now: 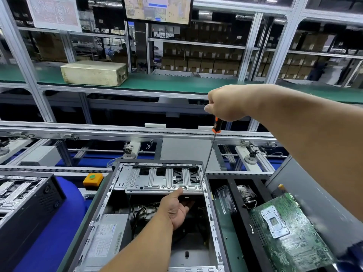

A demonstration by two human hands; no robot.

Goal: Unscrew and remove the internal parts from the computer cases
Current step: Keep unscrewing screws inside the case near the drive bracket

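Note:
An open computer case [110, 195] lies in front of me, with a silver drive bracket [157, 181] across its far end and a grey power supply [108, 238] at its near left. My right hand [225, 104] grips the orange-and-black handle of a long screwdriver [209, 156]; its tip rests at the bracket's right front corner. My left hand [175, 209] reaches into the case, thumb on the bracket's front edge and fingers curled under it.
A green motherboard [290, 232] lies on a dark tray to the right. Another black case [25, 205] stands at the left. An orange box with a green button [92, 179] sits by the conveyor rails. A beige box [94, 72] rests on the green shelf.

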